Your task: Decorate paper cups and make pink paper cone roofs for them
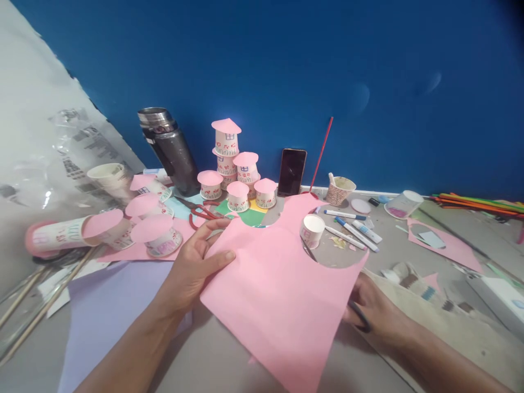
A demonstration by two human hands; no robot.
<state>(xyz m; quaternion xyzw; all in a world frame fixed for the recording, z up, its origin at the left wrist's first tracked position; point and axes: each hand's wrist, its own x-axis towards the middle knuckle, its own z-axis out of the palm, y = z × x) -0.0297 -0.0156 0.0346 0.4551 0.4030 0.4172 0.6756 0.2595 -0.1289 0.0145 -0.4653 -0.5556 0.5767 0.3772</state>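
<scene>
My left hand [195, 267] pinches the left edge of a large pink paper sheet [278, 289], thumb on top. Round pieces have been cut out of the sheet's upper edge. My right hand [370, 311] is mostly hidden behind the sheet's right edge and grips a dark scissor handle [361, 315]; a thin blade [308, 252] shows beside a small white paper cup [311, 230] standing past the sheet.
Several paper-cup houses with pink roofs [237, 169] stand stacked by the blue wall; more lie at left [151, 232]. Also present: a steel flask [170, 147], a phone [292, 172], red scissors [200, 213], markers [352, 229], coloured sticks [478, 204], lilac paper [110, 305].
</scene>
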